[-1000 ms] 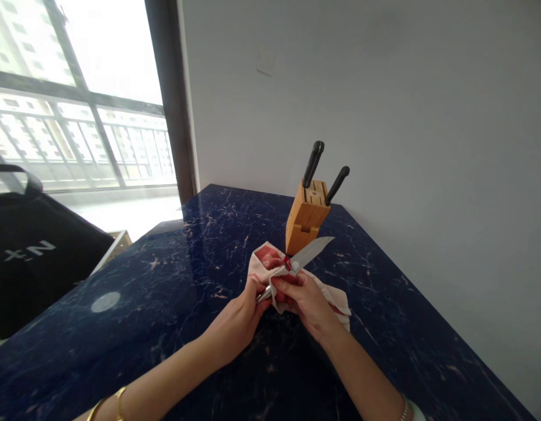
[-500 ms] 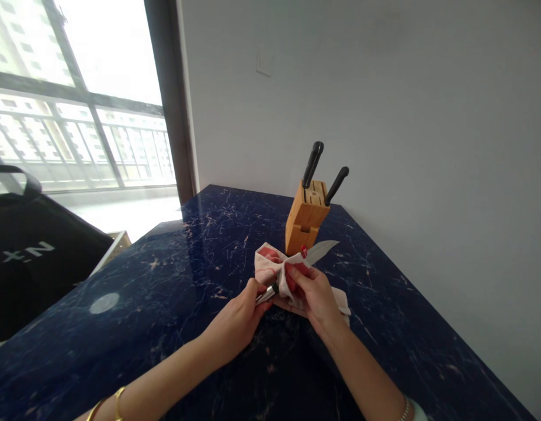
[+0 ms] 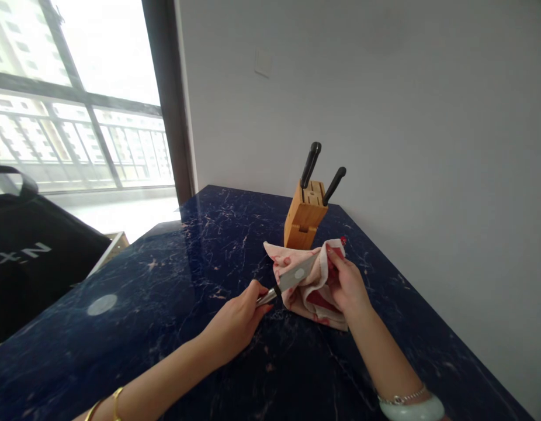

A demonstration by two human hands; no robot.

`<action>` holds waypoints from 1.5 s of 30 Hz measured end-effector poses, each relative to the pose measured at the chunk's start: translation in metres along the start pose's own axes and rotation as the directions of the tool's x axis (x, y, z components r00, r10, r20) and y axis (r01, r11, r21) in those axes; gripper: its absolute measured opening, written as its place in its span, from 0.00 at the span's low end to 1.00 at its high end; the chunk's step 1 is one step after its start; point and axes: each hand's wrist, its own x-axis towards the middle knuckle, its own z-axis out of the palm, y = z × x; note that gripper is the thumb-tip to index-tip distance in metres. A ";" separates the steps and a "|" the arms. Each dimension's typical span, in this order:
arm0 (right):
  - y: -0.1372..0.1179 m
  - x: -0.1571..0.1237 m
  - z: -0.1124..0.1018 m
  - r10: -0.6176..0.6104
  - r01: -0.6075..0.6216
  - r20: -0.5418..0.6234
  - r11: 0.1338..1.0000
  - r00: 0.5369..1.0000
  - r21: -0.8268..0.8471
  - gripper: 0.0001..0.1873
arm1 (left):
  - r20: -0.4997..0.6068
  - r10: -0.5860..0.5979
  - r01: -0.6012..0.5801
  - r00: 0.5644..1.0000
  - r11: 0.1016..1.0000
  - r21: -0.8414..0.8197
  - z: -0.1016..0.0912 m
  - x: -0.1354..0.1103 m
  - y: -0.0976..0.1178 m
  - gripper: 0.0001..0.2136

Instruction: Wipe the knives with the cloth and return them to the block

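My left hand is closed round the handle of a kitchen knife, whose steel blade points up and to the right. My right hand pinches a pink and red patterned cloth folded over the far part of the blade, hiding the tip. The cloth hangs down to the dark blue marble counter. Just behind stands a wooden knife block with two black-handled knives in it.
A grey wall runs along the counter's right side and back. A black bag with white lettering stands off the counter's left edge, by a large window.
My right hand has slid the cloth along the blade from near the handle out to the tip. The blade near the handle now shows bare. My left hand has stayed put.
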 end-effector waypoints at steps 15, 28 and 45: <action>0.023 -0.028 0.022 0.108 -0.094 0.226 0.993 0.968 -0.075 0.12 | -0.035 0.007 -0.010 0.999 0.997 -0.076 -0.006 0.001 0.002 0.03; 0.041 -0.049 0.033 0.131 0.055 0.420 0.913 0.898 -0.403 0.13 | -0.096 0.065 -0.083 0.993 0.976 -0.200 0.001 0.003 -0.001 0.06; 0.028 -0.046 0.030 0.180 0.074 0.508 0.895 0.842 -0.440 0.14 | -0.074 0.069 -0.080 0.995 0.984 -0.162 -0.003 0.001 0.000 0.04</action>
